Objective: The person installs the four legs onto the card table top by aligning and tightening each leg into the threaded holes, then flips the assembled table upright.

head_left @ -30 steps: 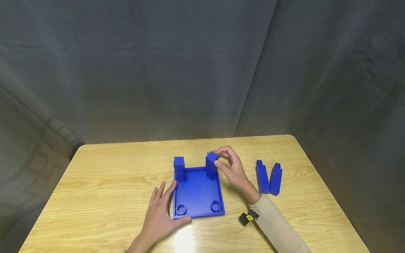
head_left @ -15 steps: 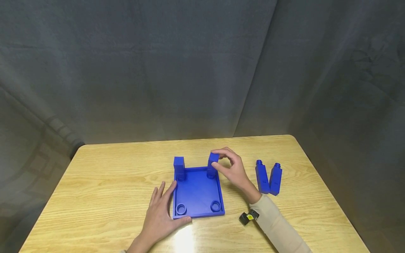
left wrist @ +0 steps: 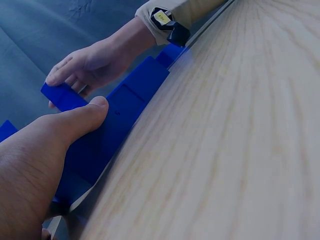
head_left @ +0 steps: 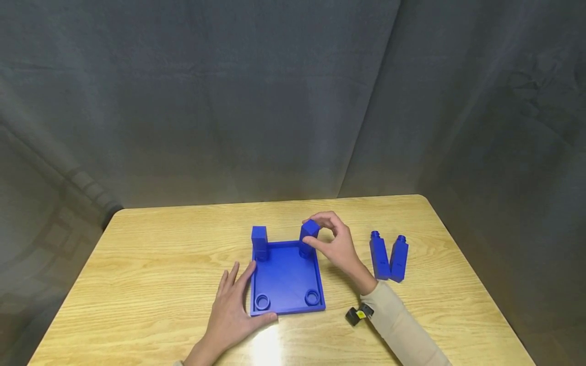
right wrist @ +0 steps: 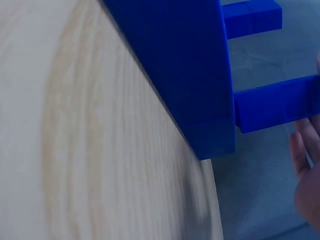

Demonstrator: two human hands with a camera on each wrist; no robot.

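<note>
A square blue tabletop (head_left: pixel 287 282) lies underside up on the table, with a low rim and round sockets at its near corners. My left hand (head_left: pixel 232 310) rests against its near left corner, fingers spread along the left side and thumb at the near edge. At the far right corner, my right hand (head_left: pixel 336 246) pinches a blue table leg (head_left: pixel 310 233) between thumb and fingers. This leg stands upright over the corner; how deep its end sits cannot be seen. A second leg (head_left: pixel 259 243) stands at the far left corner. In the right wrist view, the gripped leg (right wrist: pixel 275 104) meets the rim.
Two loose blue legs (head_left: pixel 379 256) with threaded ends lie side by side on the wooden table (head_left: pixel 160 254), right of my right hand. A small black wrist camera (head_left: pixel 359 314) sits at the right sleeve. Grey curtain (head_left: pixel 229 101) hangs behind the table.
The leg in my right hand has turned about its upright axis, and its top has shifted slightly right. My right fingers have changed their hold on it. My left hand stays put.
</note>
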